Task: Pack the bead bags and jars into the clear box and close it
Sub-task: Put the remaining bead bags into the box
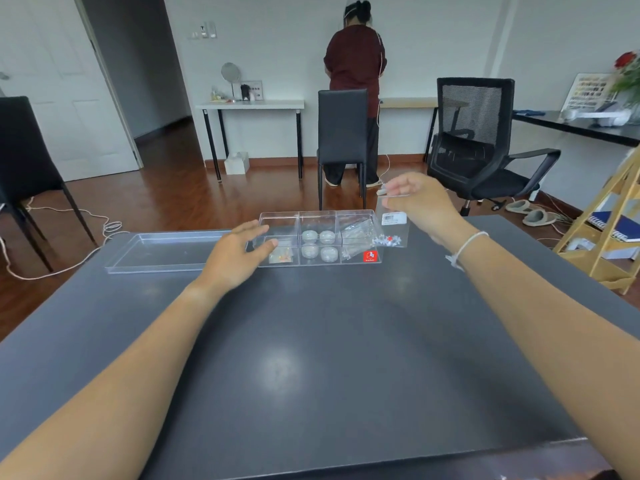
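My right hand (420, 199) pinches the top edge of a bead bag (393, 226), which hangs limp and light above the box's (317, 237) right end; the beads sag low. My left hand (239, 251), fingers spread and empty, rests against the box.

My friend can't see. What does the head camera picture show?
The right hand holds a clear bead bag up beside the open clear box, which has four small jars in its middle section. The left hand rests at the box's near-left corner, and the lid lies on the dark table.
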